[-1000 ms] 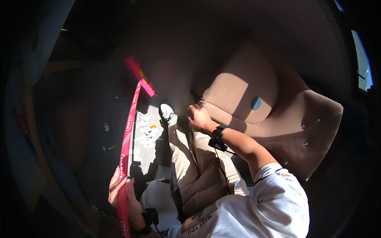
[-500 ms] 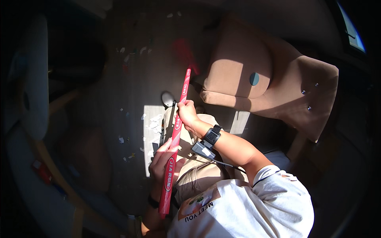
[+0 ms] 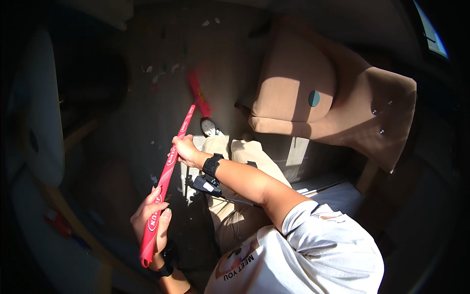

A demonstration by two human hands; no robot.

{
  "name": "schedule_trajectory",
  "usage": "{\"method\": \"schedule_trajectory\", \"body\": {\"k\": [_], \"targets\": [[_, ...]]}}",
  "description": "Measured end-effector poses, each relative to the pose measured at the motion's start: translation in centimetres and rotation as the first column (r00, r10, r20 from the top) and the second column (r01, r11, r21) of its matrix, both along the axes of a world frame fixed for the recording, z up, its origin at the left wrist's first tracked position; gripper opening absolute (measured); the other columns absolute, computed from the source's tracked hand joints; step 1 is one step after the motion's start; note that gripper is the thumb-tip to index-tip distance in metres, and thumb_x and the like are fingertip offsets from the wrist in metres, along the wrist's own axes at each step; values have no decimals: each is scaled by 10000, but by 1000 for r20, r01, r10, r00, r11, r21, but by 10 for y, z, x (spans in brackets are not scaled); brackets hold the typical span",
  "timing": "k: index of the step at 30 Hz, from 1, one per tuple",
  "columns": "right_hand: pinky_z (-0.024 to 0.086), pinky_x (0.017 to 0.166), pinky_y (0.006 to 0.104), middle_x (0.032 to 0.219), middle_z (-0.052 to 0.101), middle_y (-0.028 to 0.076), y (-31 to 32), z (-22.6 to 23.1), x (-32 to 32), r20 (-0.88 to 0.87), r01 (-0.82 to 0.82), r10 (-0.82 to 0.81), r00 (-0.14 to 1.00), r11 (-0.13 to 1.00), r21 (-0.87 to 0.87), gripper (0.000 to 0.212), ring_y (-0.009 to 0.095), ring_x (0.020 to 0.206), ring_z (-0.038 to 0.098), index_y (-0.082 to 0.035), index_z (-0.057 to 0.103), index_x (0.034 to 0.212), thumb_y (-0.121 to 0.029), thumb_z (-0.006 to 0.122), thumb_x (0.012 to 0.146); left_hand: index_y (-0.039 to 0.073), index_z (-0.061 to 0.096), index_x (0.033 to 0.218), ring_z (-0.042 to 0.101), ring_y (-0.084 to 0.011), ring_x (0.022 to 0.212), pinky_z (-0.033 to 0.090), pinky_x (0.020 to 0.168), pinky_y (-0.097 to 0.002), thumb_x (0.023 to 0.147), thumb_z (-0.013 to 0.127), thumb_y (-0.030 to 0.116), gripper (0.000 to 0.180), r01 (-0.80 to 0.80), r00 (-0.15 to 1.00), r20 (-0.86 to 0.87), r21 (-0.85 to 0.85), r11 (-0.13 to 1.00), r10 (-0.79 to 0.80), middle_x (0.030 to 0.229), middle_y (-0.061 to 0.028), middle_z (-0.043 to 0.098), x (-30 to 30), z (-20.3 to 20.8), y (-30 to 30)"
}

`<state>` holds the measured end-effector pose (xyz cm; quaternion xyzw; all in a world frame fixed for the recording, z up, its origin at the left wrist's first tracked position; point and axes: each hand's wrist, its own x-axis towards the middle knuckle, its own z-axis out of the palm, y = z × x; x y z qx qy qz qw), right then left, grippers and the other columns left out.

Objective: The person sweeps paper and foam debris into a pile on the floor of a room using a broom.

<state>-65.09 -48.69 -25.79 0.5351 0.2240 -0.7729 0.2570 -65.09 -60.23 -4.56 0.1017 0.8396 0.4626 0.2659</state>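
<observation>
A red broom [image 3: 168, 179] slants across the space in front of me, its handle running from the lower left up to the far end. My left hand [image 3: 147, 215] is wrapped round the handle near its butt end. Higher up the shaft, my right hand [image 3: 186, 150] grips it. The red broom head [image 3: 198, 93] is down by the floor, just beyond my shoe [image 3: 208, 127], and looks a little blurred. White scraps [image 3: 149, 69] lie scattered on the floor left of the head.
A brown upholstered chair [image 3: 281, 100] stands on the right, with a round dark-green patch [image 3: 314, 99] on it. At the left rim is a pale rounded panel [image 3: 43, 117]. A red object [image 3: 58, 224] shows dimly at the lower left. More white scraps [image 3: 182, 183] lie beside my legs.
Both hands and the broom have swung to the left. The broom head has moved left and toward me, and the handle tilts more. Both hands keep their hold.
</observation>
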Motion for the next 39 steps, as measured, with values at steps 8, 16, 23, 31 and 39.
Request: {"method": "schedule_trajectory", "body": {"k": [8, 16, 23, 31, 39], "targets": [[489, 403, 325, 719, 460, 114, 111, 8, -43, -87, -90, 154, 984, 859, 504, 277, 189, 492, 540, 14, 267, 911, -112, 489, 803, 2, 594, 886, 556, -316, 988, 441, 827, -364, 680, 708, 180, 295, -54, 995, -73, 176, 983, 67, 1040, -213, 561, -28, -3, 70], [479, 450, 363, 568, 471, 86, 210, -88, -88, 70, -57, 39, 997, 958, 282, 225, 210, 470, 527, -8, 409, 880, -231, 394, 856, 13, 576, 971, 426, -334, 1153, 299, 979, -387, 749, 607, 82, 235, 80, 996, 32, 162, 984, -86, 1140, -248, 502, -65, -109, 156], [526, 528, 392, 657, 494, 90, 152, -11, -150, -49, -11, 3, 999, 989, -150, 203, 226, 559, 573, -24, 367, 889, -221, 415, 872, -15, 609, 850, 547, -348, 998, 418, 882, -390, 664, 690, 120, 244, 120, 992, 40, -69, 990, -117, 1028, -244, 562, -160, -4, 135], [473, 499, 369, 556, 459, 92, 260, -41, -230, -2, 424, -427, 904, 898, 116, 230, 210, 469, 501, -47, 378, 861, -276, 376, 884, -16, 605, 840, 540, -346, 1009, 411, 883, -380, 693, 659, 68, 177, 155, 987, 13, 153, 976, -158, 1004, -231, 573, -265, -51, 230], [483, 518, 384, 679, 503, 76, 236, -110, -312, 18, 101, -107, 994, 971, 215, 226, 224, 587, 559, -78, 460, 879, -283, 366, 863, 18, 579, 955, 488, -236, 1082, 368, 912, -322, 775, 565, 31, 181, -148, 985, 102, 129, 980, 136, 1163, -200, 503, -298, -95, 206]]}}
